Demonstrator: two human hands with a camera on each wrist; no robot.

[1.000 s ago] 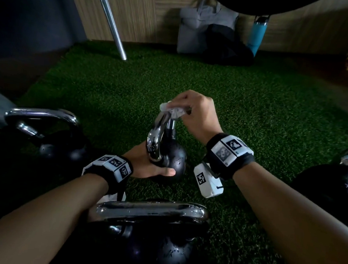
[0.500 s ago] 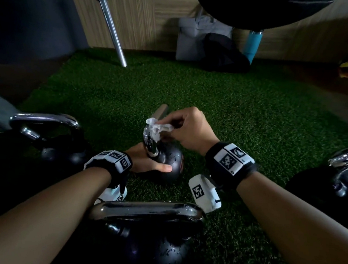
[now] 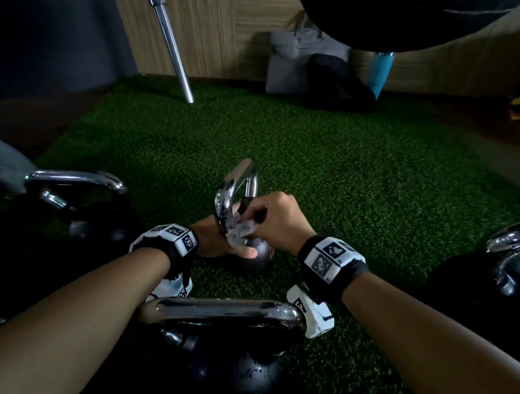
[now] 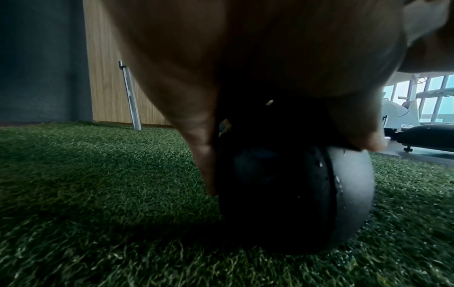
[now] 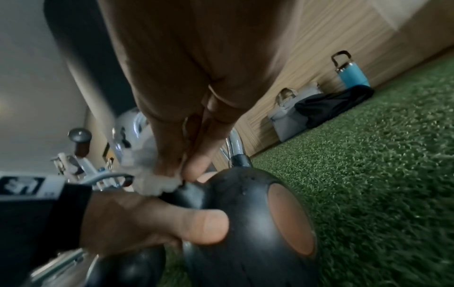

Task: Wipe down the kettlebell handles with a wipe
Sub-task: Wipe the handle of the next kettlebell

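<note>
Left hand (image 3: 217,240) cups the small kettlebell (image 3: 258,253) low on its black ball, thumb laid across the front, fingers wrapped round the far side, bell tipped on the turf (image 3: 347,188) w/ its chrome handle (image 3: 237,188) leaning away. Right hand (image 3: 277,222) pinches the crumpled white wipe (image 3: 240,231) btwn thumb and fingertips, pressing it vs the handle's near leg, just above the ball. Left to right across the turf: a kettlebell at far left (image 3: 76,193), a big one nearest the camera (image 3: 217,344) under both forearms, small one centre, another at far right (image 3: 497,271). Back wall: barbell (image 3: 169,38) leaning, grey bag (image 3: 290,64), dark garment (image 3: 337,87), blue bottle (image 3: 379,73).
</note>
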